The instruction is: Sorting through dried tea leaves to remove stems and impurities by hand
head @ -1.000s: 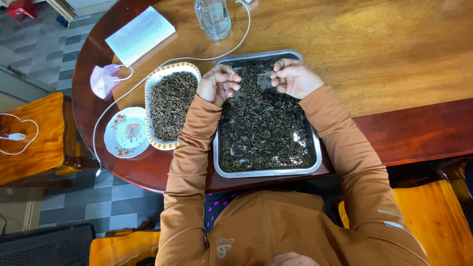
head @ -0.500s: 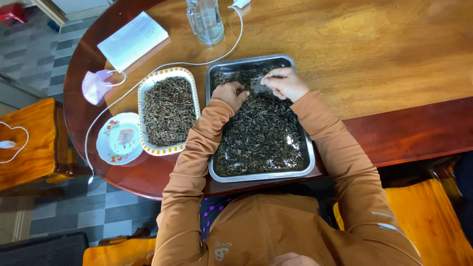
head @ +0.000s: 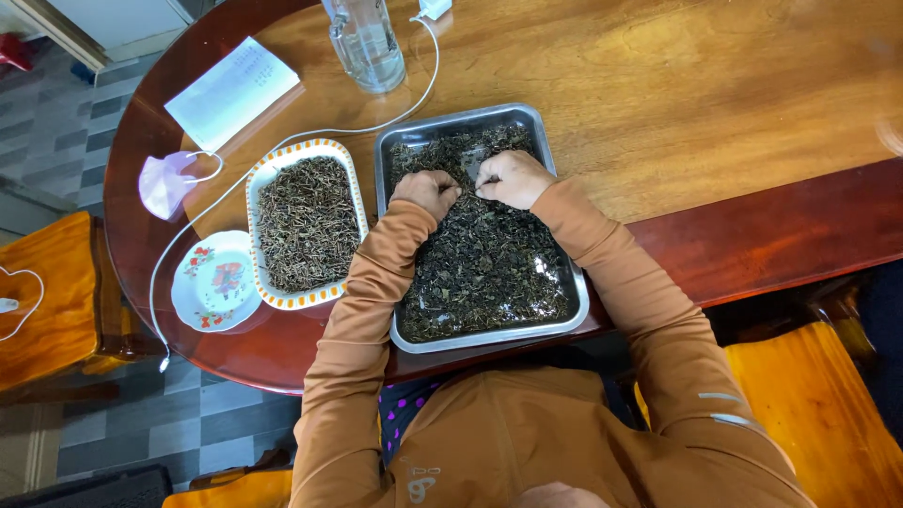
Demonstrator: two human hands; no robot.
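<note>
Tea leaves (head: 484, 268), dark and dried, fill the metal tray (head: 576, 299) right in front of me at the near edge of the table (head: 677, 94). From my overhead feed, both hands are down in the far half of that tray, close together, nearly touching each other. My left hand (head: 425, 191) is curled into a loose fist with the fingers tucked down into the leaves. The right hand (head: 511, 178) is bent the same way, fingertips pressed together at the pile, looks like they're pinching a bit of leaf, but I can't really make out what's between them.

Just left of the tray sits an oval dish with an orange-patterned rim (head: 266, 174), also full of thinner brownish stems or leaves. Beside that, nearer the table's edge, is a small saucer with a red flower print (head: 213, 282). Further out there's a crumpled pale purple face mask (head: 166, 182), a white sheet of paper (head: 232, 91), and a clear glass jar (head: 368, 42) at the far side. A white cable (head: 282, 141) snakes from the top, past the jar and around the dish.
</note>
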